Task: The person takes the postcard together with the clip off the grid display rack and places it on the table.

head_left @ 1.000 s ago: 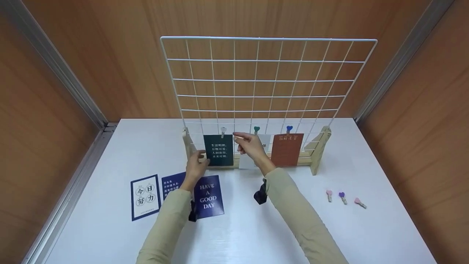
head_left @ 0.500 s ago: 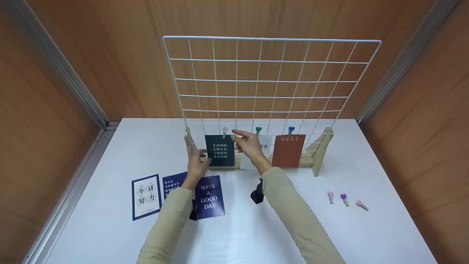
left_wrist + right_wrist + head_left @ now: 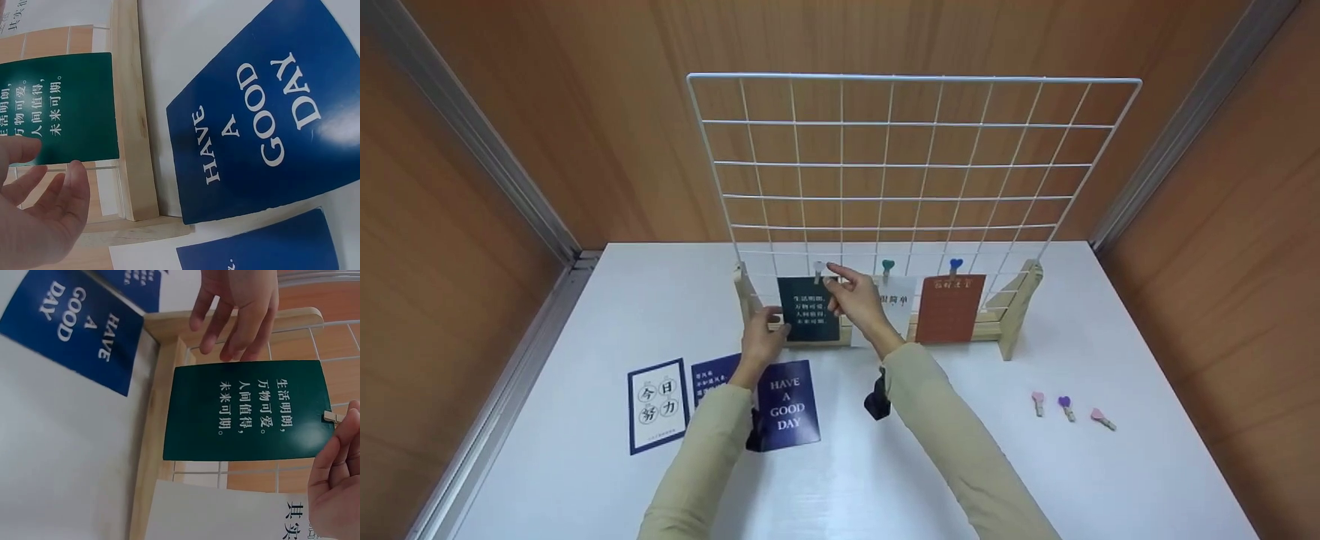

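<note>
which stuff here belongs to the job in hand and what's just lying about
In the job: green card, pale clip on it, wire grid, wooden stand, hung white card, hung red card

Lying about, perhaps for later: HAVE A GOOD DAY card, other blue card, navy-bordered card, three loose clips

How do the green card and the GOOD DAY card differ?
The green card is upright at the grid, a clip on its top edge; the GOOD DAY card lies unclipped on the table.
The green card's text is Chinese, the GOOD DAY card's English.
Both: light print, dark ground.
</note>
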Action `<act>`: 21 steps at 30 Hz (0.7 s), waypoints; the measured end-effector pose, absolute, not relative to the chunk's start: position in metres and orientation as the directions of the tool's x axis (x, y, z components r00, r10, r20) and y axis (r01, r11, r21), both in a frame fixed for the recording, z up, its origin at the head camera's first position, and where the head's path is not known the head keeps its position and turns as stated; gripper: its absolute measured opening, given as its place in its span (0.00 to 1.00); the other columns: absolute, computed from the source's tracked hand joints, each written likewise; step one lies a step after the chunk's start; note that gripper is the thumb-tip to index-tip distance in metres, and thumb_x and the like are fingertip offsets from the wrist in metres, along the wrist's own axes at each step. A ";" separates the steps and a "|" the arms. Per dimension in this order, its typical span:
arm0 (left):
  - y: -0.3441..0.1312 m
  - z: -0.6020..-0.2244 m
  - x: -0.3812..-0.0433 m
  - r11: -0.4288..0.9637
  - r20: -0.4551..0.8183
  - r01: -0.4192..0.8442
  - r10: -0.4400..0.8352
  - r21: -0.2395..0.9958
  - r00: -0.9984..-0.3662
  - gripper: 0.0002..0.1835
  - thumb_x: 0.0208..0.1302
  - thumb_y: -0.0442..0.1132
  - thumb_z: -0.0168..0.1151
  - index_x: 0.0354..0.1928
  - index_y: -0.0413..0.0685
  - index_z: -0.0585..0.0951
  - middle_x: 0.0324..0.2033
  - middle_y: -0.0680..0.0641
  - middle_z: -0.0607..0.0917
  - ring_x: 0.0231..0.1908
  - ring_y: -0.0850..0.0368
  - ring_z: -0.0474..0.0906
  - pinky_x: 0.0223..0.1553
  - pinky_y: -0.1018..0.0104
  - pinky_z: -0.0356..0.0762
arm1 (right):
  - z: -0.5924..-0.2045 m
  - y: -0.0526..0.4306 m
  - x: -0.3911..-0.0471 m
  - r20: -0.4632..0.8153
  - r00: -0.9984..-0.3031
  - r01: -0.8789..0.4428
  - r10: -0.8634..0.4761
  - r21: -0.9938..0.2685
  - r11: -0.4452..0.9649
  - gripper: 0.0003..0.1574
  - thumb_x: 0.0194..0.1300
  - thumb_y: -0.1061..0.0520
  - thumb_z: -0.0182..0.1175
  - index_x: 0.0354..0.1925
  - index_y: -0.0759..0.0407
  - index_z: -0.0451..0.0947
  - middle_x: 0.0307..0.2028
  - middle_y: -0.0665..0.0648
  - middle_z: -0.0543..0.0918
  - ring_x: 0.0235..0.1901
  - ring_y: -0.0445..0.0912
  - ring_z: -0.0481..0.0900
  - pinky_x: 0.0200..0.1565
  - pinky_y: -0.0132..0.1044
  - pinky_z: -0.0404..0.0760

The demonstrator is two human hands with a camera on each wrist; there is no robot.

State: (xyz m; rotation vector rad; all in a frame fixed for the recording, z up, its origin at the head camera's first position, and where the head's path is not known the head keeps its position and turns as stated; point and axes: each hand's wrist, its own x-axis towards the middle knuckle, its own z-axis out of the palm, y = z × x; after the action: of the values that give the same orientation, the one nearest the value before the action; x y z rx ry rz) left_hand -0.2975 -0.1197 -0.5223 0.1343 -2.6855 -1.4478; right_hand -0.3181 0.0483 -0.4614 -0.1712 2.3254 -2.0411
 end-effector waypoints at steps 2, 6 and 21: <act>-0.120 -0.523 -0.298 0.550 0.048 -0.024 -0.116 0.835 -0.992 0.17 0.58 0.33 0.55 0.50 0.36 0.72 0.46 0.36 0.74 0.46 0.44 0.71 0.46 0.52 0.67 | -0.462 0.047 -0.318 0.050 -0.993 -0.064 -0.110 -0.990 0.124 0.22 0.62 0.60 0.52 0.56 0.58 0.69 0.19 0.68 0.75 0.12 0.41 0.70 0.19 0.30 0.73; -0.119 -0.522 -0.299 0.551 0.047 -0.028 -0.121 0.834 -0.992 0.16 0.59 0.33 0.54 0.50 0.37 0.72 0.45 0.38 0.75 0.45 0.45 0.72 0.45 0.54 0.68 | -0.462 0.044 -0.319 0.070 -0.991 -0.084 -0.113 -0.989 0.122 0.23 0.63 0.59 0.51 0.57 0.60 0.67 0.16 0.62 0.75 0.11 0.40 0.69 0.18 0.29 0.72; -0.116 -0.520 -0.301 0.545 0.001 -0.070 -0.130 0.836 -0.992 0.17 0.61 0.34 0.52 0.51 0.38 0.71 0.45 0.39 0.75 0.45 0.46 0.73 0.45 0.55 0.69 | -0.455 0.035 -0.324 0.024 -0.991 -0.048 -0.130 -0.981 0.186 0.26 0.66 0.57 0.47 0.62 0.58 0.61 0.15 0.54 0.75 0.11 0.40 0.70 0.16 0.26 0.70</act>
State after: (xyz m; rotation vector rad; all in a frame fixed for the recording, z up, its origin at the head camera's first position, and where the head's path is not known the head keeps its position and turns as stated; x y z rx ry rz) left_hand -0.3015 -0.1164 -0.5197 0.1756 -2.7053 -1.4588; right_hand -0.3244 0.0354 -0.4552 -0.1778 2.3690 -1.9555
